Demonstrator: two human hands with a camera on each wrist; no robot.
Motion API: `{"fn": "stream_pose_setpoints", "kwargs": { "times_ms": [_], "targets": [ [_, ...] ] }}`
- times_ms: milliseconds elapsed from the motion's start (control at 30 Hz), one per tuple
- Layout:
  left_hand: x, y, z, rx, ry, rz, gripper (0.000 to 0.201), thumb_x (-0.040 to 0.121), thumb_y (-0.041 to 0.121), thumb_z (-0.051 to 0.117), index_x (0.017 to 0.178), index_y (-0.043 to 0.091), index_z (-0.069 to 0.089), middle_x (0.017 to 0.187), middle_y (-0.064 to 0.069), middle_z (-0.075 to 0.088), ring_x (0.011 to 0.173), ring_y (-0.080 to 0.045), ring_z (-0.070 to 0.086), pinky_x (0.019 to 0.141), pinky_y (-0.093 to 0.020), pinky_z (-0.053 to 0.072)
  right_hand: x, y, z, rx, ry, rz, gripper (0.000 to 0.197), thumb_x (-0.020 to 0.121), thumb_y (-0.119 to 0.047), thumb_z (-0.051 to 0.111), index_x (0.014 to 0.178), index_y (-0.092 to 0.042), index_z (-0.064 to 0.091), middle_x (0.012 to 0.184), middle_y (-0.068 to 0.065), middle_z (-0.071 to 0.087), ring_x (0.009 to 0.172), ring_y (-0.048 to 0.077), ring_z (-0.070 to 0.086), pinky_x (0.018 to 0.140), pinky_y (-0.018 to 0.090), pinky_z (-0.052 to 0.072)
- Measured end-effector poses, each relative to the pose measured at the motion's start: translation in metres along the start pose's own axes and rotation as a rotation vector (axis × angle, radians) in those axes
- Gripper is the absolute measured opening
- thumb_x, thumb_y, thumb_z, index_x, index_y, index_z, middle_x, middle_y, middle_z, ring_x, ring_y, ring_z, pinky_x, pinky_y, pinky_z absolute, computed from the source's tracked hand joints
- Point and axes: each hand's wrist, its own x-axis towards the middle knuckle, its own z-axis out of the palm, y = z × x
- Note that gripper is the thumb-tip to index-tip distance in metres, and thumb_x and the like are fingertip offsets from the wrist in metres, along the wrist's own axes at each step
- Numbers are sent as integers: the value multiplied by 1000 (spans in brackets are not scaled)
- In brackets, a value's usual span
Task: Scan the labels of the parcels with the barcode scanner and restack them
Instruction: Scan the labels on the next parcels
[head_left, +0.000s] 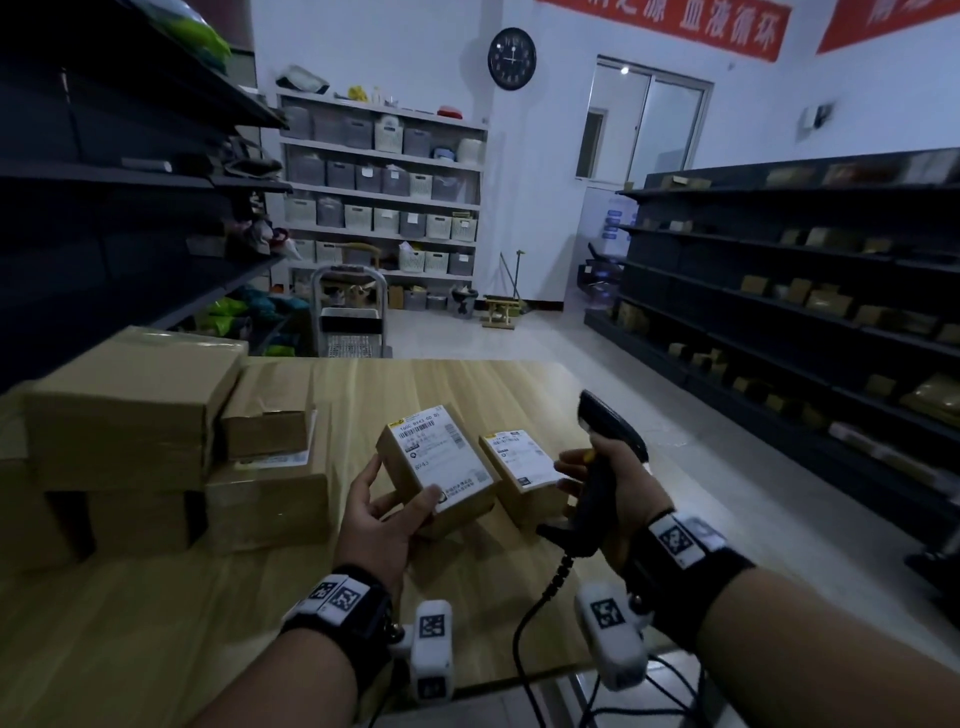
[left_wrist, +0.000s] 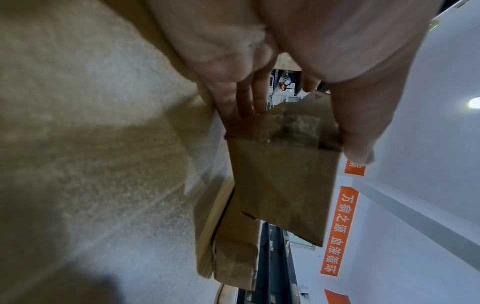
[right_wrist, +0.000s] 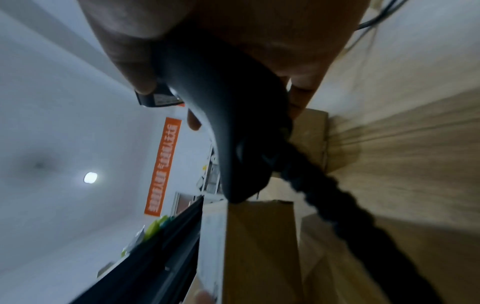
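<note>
**Small parcel up in left hand, scanner gripped in right**

Left hand (head_left: 387, 512) grips small labelled parcel (head_left: 434, 470) above the worktop (head_left: 156, 634), thumb on the label's near corner, fingers round the left side and underneath. Label faces up; long axis runs near-right to far-left, barcode at far end. Right hand (head_left: 613, 486) is wrapped round the barcode scanner (head_left: 602, 457) handle, head pointing up and away, cable hanging toward near edge. Second labelled parcel (head_left: 522, 470) lies on worktop btwn both hands. Stacked cartons (head_left: 130, 415) sit left.
</note>
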Motion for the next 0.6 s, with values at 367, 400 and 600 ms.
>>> {"fn": "stream_pose_setpoints", "kwargs": {
  "times_ms": [367,400,600],
  "targets": [
    [7,-9,-1,-88,47,14,120,43,45,109,152,32,61,117,-12,84,106,-35,83,94,-58,65,30,43,-31,363,88,133,50,99,-51,60,105,-2,68,95,15,70,97,34,65,96,48,53],
    [8,-9,-1,-107,46,5,119,43,43,108,151,28,61,119,-15,84,106,-35,83,94,-56,64,32,44,-33,398,83,140,50,100,-51,59,110,-2,66,98,16,70,104,35,64,104,50,50],
    [9,-9,1,-102,90,-67,105,55,40,106,145,6,63,120,-23,82,111,-38,81,86,-46,69,47,52,-46,526,66,134,54,98,-55,61,118,-5,66,109,17,72,106,35,66,108,54,51]
  ]
}}
